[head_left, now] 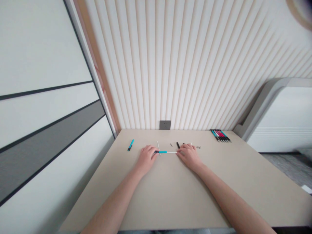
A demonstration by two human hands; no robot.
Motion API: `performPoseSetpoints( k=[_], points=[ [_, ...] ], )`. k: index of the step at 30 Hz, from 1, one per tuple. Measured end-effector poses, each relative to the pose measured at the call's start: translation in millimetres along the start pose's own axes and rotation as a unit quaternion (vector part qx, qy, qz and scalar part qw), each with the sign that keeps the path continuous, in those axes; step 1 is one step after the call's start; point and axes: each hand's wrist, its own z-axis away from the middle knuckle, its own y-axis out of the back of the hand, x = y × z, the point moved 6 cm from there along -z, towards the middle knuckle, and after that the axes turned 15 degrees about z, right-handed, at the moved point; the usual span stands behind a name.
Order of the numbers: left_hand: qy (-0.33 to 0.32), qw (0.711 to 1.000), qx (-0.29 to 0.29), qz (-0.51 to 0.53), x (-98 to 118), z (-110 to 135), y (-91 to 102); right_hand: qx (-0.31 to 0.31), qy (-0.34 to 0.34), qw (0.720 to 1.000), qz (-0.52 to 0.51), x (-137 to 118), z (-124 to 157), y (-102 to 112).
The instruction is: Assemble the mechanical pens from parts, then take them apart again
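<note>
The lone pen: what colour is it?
The pen is turquoise with a black end, in the head view.

A ribbed cream wall (170, 65) rises behind the beige desk (170, 195).

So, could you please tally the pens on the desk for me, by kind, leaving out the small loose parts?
Pens lined up at the back right of the desk: about 6, too tightly packed to be exact
Loose teal pen on the left: 1
Teal pen held between the left hand and right hand: 1
Total: about 8
</note>
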Motion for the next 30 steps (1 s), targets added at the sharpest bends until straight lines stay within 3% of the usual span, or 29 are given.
performPoseSetpoints(
  k=[13,22,30],
  points=[
    [0.007,0.999,0.036,-0.011,-5,-1,4.5,-0.014,-0.022,1.000,0.004,10,0,-2],
    [0.005,1.000,0.021,-0.004,-7,-1,1.6,-0.011,-0.078,0.970,-0.230,13,-4,-9],
    [0.006,1.000,0.017,-0.008,-8,-1,0.9,0.043,-0.007,0.965,-0.257,4,-5,-1]
  ],
)
